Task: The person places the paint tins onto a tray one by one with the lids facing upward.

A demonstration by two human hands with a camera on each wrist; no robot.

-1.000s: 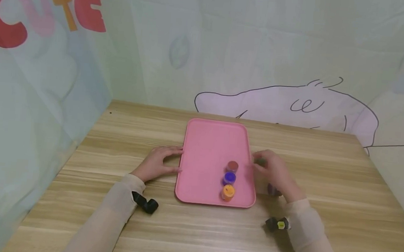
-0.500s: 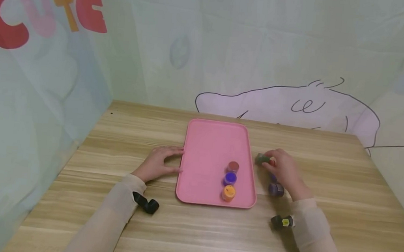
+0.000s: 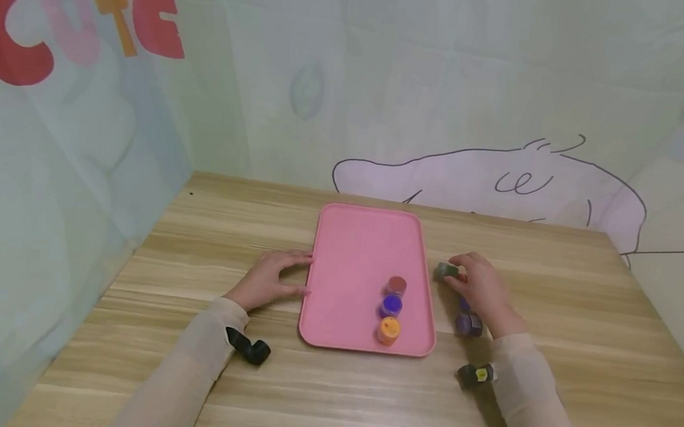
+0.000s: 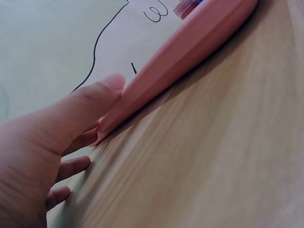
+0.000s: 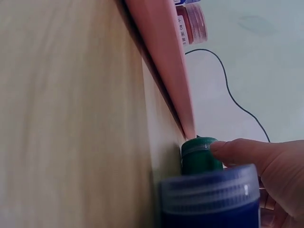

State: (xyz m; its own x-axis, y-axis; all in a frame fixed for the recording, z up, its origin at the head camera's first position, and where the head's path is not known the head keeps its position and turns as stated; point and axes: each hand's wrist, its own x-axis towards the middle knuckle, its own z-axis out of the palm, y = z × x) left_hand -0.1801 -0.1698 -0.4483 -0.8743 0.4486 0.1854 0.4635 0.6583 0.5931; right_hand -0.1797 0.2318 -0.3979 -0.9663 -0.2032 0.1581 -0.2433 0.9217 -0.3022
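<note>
A pink tray (image 3: 352,241) lies on the table, with a red-brown paint jar (image 3: 396,286), a blue paint jar (image 3: 392,305) and an orange paint jar (image 3: 389,330) in a row along its right side. My left hand (image 3: 270,279) touches the tray's left edge, thumb and fingers spread apart. Right of the tray, my right hand (image 3: 483,292) pinches a small green paint jar (image 5: 202,159) between thumb and fingers. In the right wrist view the thumb lies on its lid. Another blue jar (image 5: 211,199) stands close in front of it, partly hidden by the hand in the head view.
A dark purple jar (image 3: 468,325) is on the table under the right wrist. The wooden table (image 3: 327,400) meets a printed cloth backdrop (image 3: 306,50) at its back and left. Each wrist wears a small black camera mount.
The right hand has drawn back to the right from the tray's edge, uncovering the purple jar and part of a blue one. The left hand stays at the tray.
</note>
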